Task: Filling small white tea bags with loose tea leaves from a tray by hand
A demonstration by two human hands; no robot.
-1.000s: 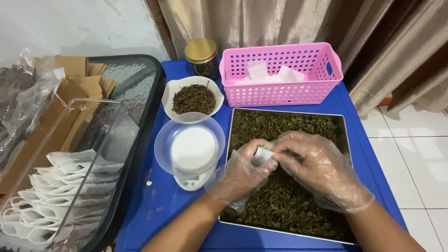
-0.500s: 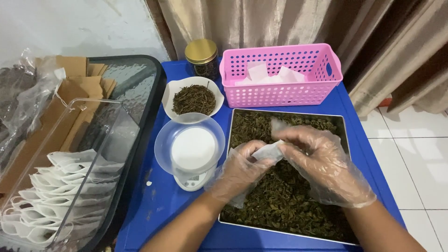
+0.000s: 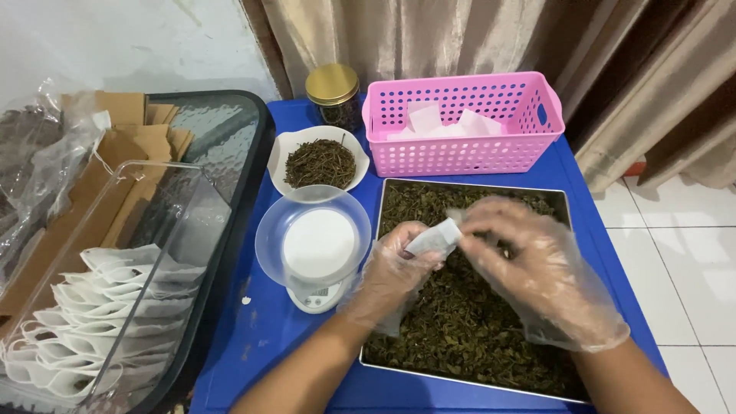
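Both my hands wear thin clear plastic gloves and meet over a metal tray (image 3: 563,201) full of dark dried tea leaves (image 3: 460,330). My left hand (image 3: 395,272) grips a small white filter bag (image 3: 434,237) from below. My right hand (image 3: 529,261) pinches the bag's upper end with its fingertips. The bag points up and to the right, a little above the leaves.
A pink basket (image 3: 460,149) with white bags stands behind the tray. Left of the tray are a small scale with a clear bowl (image 3: 313,239), a white dish of dried leaves (image 3: 320,161) and a gold-lidded jar (image 3: 332,92). A clear box of filled bags (image 3: 100,299) sits far left.
My right hand has lifted and drawn the bag's end up and to the right, stretching the bag out from my left hand. My left hand stays about where it was.
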